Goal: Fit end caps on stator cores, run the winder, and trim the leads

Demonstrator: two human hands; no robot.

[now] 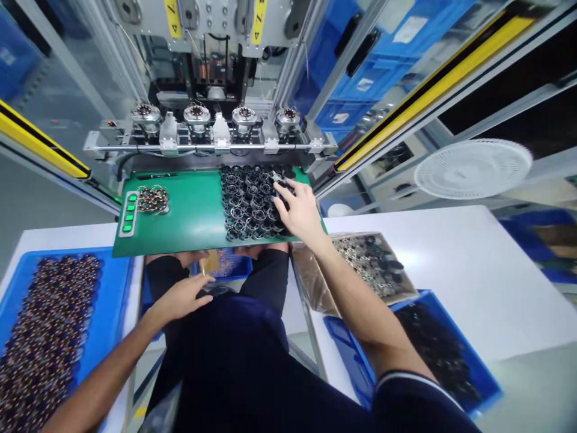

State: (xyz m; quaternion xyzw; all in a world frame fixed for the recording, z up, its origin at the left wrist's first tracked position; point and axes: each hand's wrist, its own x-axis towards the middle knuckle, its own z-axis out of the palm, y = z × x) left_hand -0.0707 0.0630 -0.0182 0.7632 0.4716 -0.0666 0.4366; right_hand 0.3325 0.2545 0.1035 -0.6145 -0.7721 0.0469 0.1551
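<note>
My right hand (pixel 297 207) rests on a dense heap of black metal rings (pixel 247 201) at the right of a green work mat (pixel 180 210). Its fingertips press among the rings, and I cannot tell whether they grip one. My left hand (pixel 180 297) hangs low over my lap, fingers extended, close to a clear plastic bag (pixel 216 290). A small bundle of copper coils (pixel 153 198) lies on the mat's left side, well away from both hands.
Several wound motor parts (pixel 243 117) sit in a machine beyond the mat. A blue tray of copper coils (pixel 45 337) is at the left. To the right are a bag of metal parts (pixel 374 264), a blue tray of black parts (pixel 433 343) and a white fan (pixel 473 168).
</note>
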